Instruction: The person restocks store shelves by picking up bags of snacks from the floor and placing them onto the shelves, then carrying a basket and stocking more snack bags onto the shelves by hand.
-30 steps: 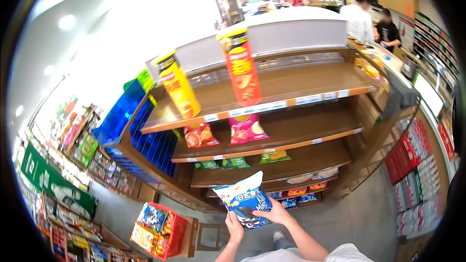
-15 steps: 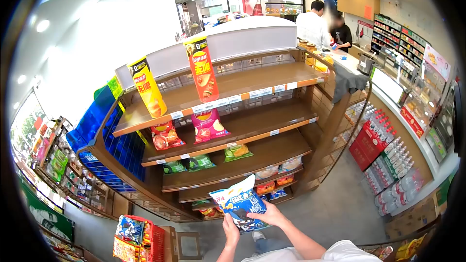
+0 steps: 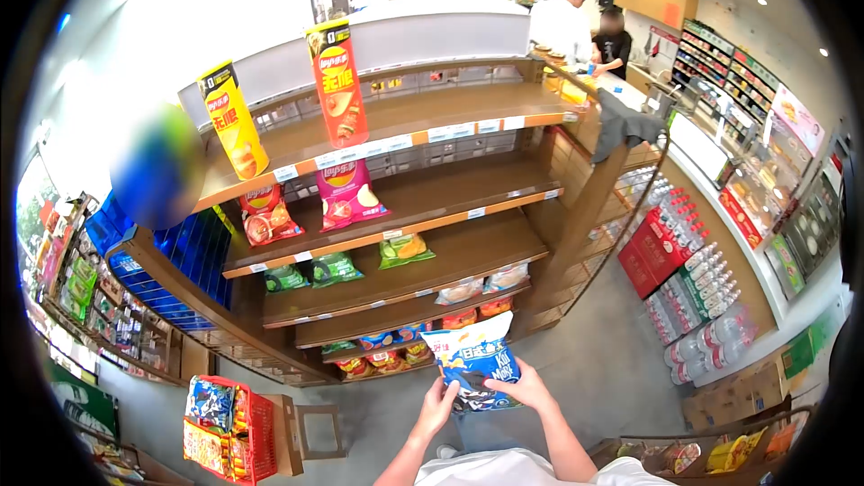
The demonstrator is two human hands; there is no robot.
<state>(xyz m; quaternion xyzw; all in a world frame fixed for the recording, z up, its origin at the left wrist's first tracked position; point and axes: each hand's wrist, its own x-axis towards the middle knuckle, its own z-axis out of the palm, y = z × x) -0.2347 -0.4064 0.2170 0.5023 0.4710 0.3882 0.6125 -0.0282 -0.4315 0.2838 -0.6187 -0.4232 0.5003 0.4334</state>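
Observation:
Between my two hands is a blue and white snack bag [image 3: 475, 362], its front printed with dark pictures and white lettering. My left hand [image 3: 436, 407] grips its lower left side, while my right hand [image 3: 524, 387] holds the lower right, thumb across the front. The bag hangs in front of the brown shelf rack [image 3: 423, 263], apart from it. On the rack's top shelf stand a yellow chip canister [image 3: 236, 121] and a red chip canister [image 3: 339, 85]. Below them sit a red chip bag [image 3: 268, 216] and a pink chip bag [image 3: 349, 195], with green bags [image 3: 335, 270] lower down.
A red basket [image 3: 263, 436] full of snack bags is at lower left, beside a small wooden stool [image 3: 321, 432]. Bottled drinks [image 3: 697, 306] line the counter [image 3: 760, 292] on the right. Two people stand at the far counter. Another rack [image 3: 756, 450] is at bottom right.
My view has shifted, so the rack appears further left and higher. Both hands still hold the snack bag, which now appears further right in view and slightly more level.

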